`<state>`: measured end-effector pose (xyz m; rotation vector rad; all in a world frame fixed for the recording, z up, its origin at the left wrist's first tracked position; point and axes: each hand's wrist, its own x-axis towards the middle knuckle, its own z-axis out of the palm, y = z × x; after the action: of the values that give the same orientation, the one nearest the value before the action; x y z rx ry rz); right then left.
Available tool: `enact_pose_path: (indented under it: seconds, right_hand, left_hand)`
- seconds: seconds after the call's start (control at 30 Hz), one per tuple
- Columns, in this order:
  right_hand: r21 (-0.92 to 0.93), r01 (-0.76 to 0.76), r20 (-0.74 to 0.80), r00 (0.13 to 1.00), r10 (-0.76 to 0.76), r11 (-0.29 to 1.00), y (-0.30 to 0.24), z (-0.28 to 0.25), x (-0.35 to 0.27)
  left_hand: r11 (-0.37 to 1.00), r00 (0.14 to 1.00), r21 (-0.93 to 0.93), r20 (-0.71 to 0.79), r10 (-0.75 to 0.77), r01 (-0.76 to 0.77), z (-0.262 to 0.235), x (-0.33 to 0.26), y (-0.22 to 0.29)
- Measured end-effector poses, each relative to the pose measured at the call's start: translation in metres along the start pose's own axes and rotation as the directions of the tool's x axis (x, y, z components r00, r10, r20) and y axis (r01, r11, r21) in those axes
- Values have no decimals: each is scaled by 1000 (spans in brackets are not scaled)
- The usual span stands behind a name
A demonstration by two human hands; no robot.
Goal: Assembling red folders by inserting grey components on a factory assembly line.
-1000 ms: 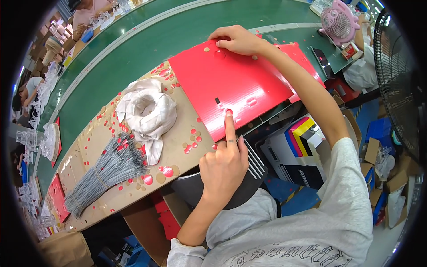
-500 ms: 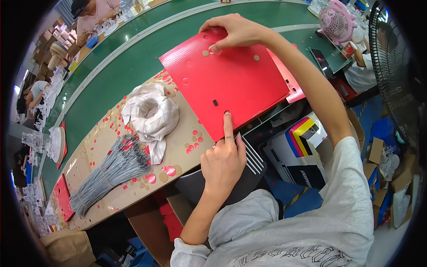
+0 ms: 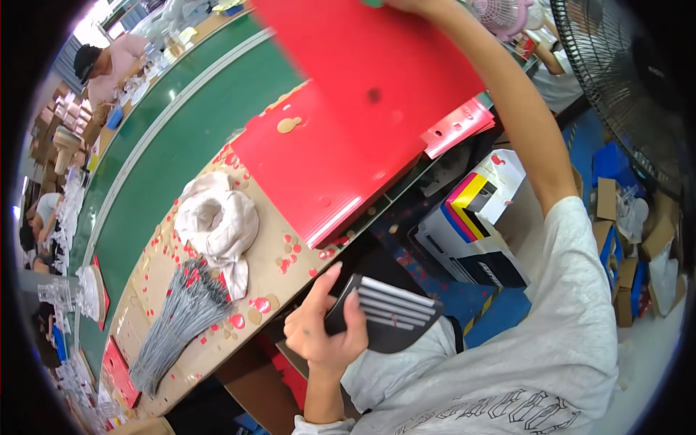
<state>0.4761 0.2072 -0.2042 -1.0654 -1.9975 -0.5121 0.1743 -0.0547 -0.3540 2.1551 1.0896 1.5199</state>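
My right hand (image 3: 415, 6) is raised to the top edge of the view and grips a red plastic sheet (image 3: 377, 65), lifted and blurred above the table. Only part of that hand shows. Below it a stack of red sheets (image 3: 312, 174) with punched holes lies on the brown tabletop (image 3: 159, 290). My left hand (image 3: 319, 330) is low, in front of the table edge, with its thumb and fingers closed on a black object with silver stripes (image 3: 395, 315) near my lap.
A white cloth bundle (image 3: 214, 221) and a sheaf of grey wires (image 3: 174, 319) lie left of the stack among scattered red and tan punched dots. A green conveyor belt (image 3: 167, 138) runs behind. A striped box (image 3: 471, 217) stands under the table; a large fan (image 3: 631, 87) stands at right.
My right hand has lifted the top red sheet off the stack and up toward the camera. My left hand has left the sheet and taken hold of the black striped object below the table edge.
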Motion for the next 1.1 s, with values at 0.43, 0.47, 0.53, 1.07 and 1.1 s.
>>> enact_pose_path:
  seconds: [0.43, 0.47, 0.53, 1.07, 1.1]
  right_hand:
    - [-177, -667, 490, 578, 653, 724, 100, 74, -176]
    - [-225, -698, 562, 478, 675, 680, 102, 76, -177]
    - [-211, -592, 383, 682, 623, 778, 137, 74, -197]
    - [697, -44, 341, 899, -277, 715, -204, -24, -191]
    - [699, -42, 324, 909, -263, 714, -205, -25, -191]
  left_hand:
    - [865, 868, -80, 5, -496, 495, -5, 5, -3]
    - [862, 865, -90, 1, -501, 499, -5, 5, -5]
    - [863, 870, -113, 23, -493, 492, 1, 14, -3]
    - [834, 849, -209, -30, -528, 511, -1, 30, -16]
    - [792, 811, -223, -13, -586, 568, -4, 30, -12]
